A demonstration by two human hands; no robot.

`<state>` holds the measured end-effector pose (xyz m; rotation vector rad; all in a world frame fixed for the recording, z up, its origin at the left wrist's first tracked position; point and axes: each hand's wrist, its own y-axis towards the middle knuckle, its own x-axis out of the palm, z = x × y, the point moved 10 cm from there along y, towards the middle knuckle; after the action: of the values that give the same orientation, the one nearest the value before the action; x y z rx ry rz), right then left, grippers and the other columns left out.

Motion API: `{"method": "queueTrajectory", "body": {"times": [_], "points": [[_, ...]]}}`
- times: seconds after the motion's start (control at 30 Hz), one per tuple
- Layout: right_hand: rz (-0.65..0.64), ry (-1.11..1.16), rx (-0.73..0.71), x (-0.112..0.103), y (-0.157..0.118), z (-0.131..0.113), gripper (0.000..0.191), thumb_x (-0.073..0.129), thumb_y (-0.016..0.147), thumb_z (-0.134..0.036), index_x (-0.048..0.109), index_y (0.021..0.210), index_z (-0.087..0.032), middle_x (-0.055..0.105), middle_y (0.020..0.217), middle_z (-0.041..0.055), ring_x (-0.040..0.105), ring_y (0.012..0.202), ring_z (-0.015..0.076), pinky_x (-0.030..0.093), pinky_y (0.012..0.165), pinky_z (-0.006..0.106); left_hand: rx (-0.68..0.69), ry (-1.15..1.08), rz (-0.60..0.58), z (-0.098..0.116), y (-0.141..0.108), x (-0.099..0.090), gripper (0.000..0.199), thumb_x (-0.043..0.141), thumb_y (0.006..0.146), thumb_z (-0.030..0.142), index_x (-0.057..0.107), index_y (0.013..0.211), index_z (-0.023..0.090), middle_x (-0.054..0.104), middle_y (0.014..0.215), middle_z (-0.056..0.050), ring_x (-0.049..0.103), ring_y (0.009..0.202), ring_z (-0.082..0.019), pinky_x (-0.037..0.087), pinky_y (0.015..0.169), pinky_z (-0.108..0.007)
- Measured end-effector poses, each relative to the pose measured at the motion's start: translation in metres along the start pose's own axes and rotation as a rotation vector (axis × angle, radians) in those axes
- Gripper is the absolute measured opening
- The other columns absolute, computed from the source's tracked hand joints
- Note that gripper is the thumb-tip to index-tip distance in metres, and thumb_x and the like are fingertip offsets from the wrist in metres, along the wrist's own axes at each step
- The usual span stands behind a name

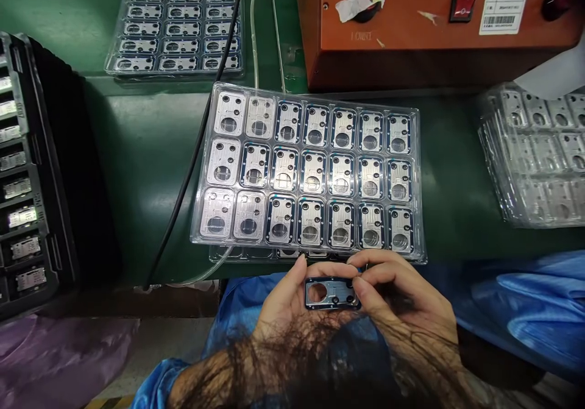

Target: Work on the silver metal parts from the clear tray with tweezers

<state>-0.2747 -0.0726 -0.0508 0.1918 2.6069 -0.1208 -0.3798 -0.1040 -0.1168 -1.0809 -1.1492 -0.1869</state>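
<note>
Low in the head view, my left hand (284, 302) cradles a small metal plate (338, 287) with a dark blue rim, one large round hole and smaller dark holes. My right hand (406, 293) pinches the plate's right end between thumb and fingers. Hair hangs over my wrists and hides part of both hands. Just beyond my fingers lies a clear plastic tray (311, 95) with rows of similar plates. Most plates in it have dark blue rims; several at its left side, such as a bare plate (223, 160), show none.
Another tray of plates (176, 71) lies at the back left. Stacked clear trays (498, 195) stand at right. An orange box (411, 61) with a red switch (464, 3) sits behind. A black cable (180, 195) crosses the green table (141, 153). A black rack (55, 214) stands at left.
</note>
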Motion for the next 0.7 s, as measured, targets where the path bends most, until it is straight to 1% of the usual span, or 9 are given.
{"method": "queueTrajectory", "body": {"times": [0.13, 0.27, 0.4, 0.47, 0.53, 0.6, 0.7], "points": [[-0.004, -0.002, 0.013, 0.000, 0.000, 0.001, 0.014, 0.066, 0.082, -0.023, 0.062, 0.070, -0.029, 0.068, 0.092, -0.0009, 0.071, 0.074, 0.0160, 0.054, 0.048, 0.022, 0.034, 0.003, 0.030, 0.003, 0.000, 0.000, 0.052, 0.042, 0.095, 0.048, 0.077, 0.095, 0.010, 0.073, 0.099, -0.012, 0.069, 0.100, -0.025, 0.056, 0.094, -0.035], [0.004, 0.000, -0.010, -0.001, 0.001, -0.002, 0.015, 0.066, 0.082, -0.023, 0.061, 0.070, -0.029, 0.068, 0.088, -0.0018, 0.070, 0.072, 0.0146, 0.053, 0.048, 0.021, 0.040, 0.052, 0.046, 0.003, -0.003, -0.001, 0.053, 0.041, 0.094, 0.049, 0.076, 0.100, 0.011, 0.072, 0.100, -0.013, 0.069, 0.098, -0.025, 0.056, 0.093, -0.036], [-0.005, 0.026, 0.001, 0.000, 0.001, -0.001, 0.015, 0.065, 0.083, -0.022, 0.061, 0.069, -0.028, 0.068, 0.086, -0.0021, 0.068, 0.068, 0.0131, 0.053, 0.047, 0.019, 0.128, 0.102, 0.030, 0.012, -0.006, 0.001, 0.035, 0.052, 0.089, 0.037, 0.077, 0.099, 0.014, 0.072, 0.106, -0.011, 0.068, 0.096, -0.022, 0.057, 0.091, -0.035], [-0.007, 0.034, 0.007, 0.001, 0.001, -0.001, 0.015, 0.065, 0.083, -0.022, 0.061, 0.069, -0.028, 0.068, 0.087, -0.0020, 0.068, 0.069, 0.0133, 0.054, 0.047, 0.019, 0.128, 0.106, 0.009, 0.012, -0.007, 0.004, 0.029, 0.058, 0.082, 0.032, 0.077, 0.098, 0.016, 0.073, 0.105, -0.009, 0.069, 0.091, -0.019, 0.057, 0.090, -0.032], [-0.001, 0.034, -0.009, 0.000, 0.002, -0.003, 0.015, 0.065, 0.083, -0.021, 0.061, 0.071, -0.028, 0.069, 0.088, -0.0018, 0.069, 0.071, 0.0138, 0.054, 0.048, 0.019, 0.116, 0.118, 0.003, 0.011, -0.007, 0.005, 0.029, 0.064, 0.077, 0.031, 0.077, 0.099, 0.017, 0.073, 0.104, -0.008, 0.070, 0.089, -0.019, 0.056, 0.089, -0.031], [0.003, 0.028, -0.021, 0.000, 0.002, -0.004, 0.015, 0.065, 0.083, -0.020, 0.061, 0.072, -0.029, 0.069, 0.088, -0.0016, 0.071, 0.073, 0.0145, 0.055, 0.049, 0.020, 0.120, 0.156, 0.009, 0.012, -0.007, 0.004, 0.031, 0.068, 0.074, 0.031, 0.076, 0.100, 0.017, 0.073, 0.108, -0.008, 0.070, 0.095, -0.021, 0.056, 0.090, -0.031], [0.000, 0.020, -0.018, 0.000, 0.002, -0.002, 0.014, 0.066, 0.082, -0.021, 0.062, 0.072, -0.030, 0.069, 0.088, -0.0012, 0.071, 0.074, 0.0162, 0.056, 0.049, 0.022, 0.137, 0.192, 0.008, 0.012, -0.006, 0.001, 0.033, 0.070, 0.073, 0.035, 0.076, 0.102, 0.019, 0.072, 0.113, -0.009, 0.068, 0.106, -0.026, 0.055, 0.094, -0.035]]}}
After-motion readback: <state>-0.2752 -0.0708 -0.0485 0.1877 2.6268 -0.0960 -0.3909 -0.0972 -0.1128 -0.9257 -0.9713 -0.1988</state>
